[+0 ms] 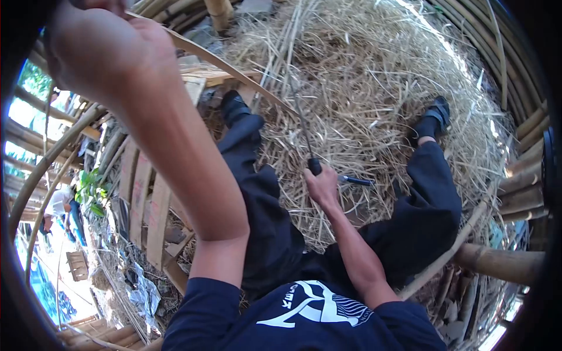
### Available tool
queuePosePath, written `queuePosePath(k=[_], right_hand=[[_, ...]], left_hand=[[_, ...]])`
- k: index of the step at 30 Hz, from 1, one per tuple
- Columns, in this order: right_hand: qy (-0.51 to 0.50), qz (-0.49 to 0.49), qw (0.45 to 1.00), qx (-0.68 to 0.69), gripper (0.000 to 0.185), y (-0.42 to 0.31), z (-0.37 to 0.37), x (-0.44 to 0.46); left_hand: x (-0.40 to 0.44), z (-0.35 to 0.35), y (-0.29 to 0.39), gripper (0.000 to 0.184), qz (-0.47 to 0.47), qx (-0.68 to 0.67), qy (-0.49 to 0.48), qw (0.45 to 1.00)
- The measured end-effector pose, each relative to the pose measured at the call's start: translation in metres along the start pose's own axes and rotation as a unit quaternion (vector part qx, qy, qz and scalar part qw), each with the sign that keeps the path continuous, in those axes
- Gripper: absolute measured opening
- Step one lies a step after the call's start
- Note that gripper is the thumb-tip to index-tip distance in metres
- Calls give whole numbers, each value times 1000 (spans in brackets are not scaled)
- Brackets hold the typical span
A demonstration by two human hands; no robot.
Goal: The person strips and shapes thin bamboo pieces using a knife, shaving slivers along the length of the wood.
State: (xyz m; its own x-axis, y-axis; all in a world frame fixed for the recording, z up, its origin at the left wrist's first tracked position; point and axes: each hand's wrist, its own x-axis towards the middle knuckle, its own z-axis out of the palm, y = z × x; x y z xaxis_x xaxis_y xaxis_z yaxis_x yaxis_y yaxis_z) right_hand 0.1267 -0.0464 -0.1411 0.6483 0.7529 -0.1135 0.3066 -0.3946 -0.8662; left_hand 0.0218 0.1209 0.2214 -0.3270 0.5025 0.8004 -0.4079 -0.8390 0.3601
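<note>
My left hand [114, 41] is raised close to the camera at the upper left, its fingers partly cut off by the frame edge. It appears closed on a long, flat bamboo strip [225, 69] that slants down to the right. Low between my legs, my right hand [323, 186] is wrapped round the black handle of a long, thin-bladed knife [305, 131]. The blade points away from me, and the strip's lower end meets or crosses it; whether they touch I cannot tell. Just right of that hand, a dark, bluish handle-like tool [355, 181] lies over the straw.
Straw-like shavings [374, 76] cover the ground around my feet. Wooden boards [143, 199] stand at my left, beside a green plant [91, 190]. A thick bamboo pole [500, 263] lies at right, with bamboo walling around. Another person [58, 205] is at far left.
</note>
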Motion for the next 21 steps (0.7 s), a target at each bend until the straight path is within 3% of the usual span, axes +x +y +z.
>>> queuePosePath(k=[4, 6, 8, 9, 11, 12, 14, 16, 20, 21], right_hand=[[-46, -51, 993, 91, 23, -22, -10, -11], [-50, -53, 986, 150, 27, -20, -2, -17], [-26, -13, 996, 83, 25, -1, 7, -16], [-50, 86, 994, 47, 27, 21, 15, -8], [-39, 94, 995, -2, 29, 44, 17, -2], [-36, 105, 993, -51, 31, 37, 13, 0], [-22, 107, 992, -59, 32, 25, 9, 2], [-32, 54, 998, -12, 36, 7, 4, 1], [-35, -66, 994, 80, 25, -23, -3, -16], [-29, -101, 991, 89, 22, -21, -2, -18]], left_hand=[[22, -21, -12, 23, -40, -38, 6, 998], [6, -6, -11, 22, 9, -65, 22, 998], [-10, 7, -6, 23, 66, -69, 29, 995], [-10, 2, -6, 23, 83, -64, 16, 994], [6, -14, -9, 24, -19, -50, -50, 997], [-9, 4, 3, 23, 0, 54, 21, 998], [-2, -3, 1, 21, -1, 14, 10, 1000], [-2, 2, 0, 22, 3, 13, 20, 1000], [-1, -2, -5, 26, 7, 29, 37, 999], [-2, -3, -13, 24, 72, -9, 14, 997]])
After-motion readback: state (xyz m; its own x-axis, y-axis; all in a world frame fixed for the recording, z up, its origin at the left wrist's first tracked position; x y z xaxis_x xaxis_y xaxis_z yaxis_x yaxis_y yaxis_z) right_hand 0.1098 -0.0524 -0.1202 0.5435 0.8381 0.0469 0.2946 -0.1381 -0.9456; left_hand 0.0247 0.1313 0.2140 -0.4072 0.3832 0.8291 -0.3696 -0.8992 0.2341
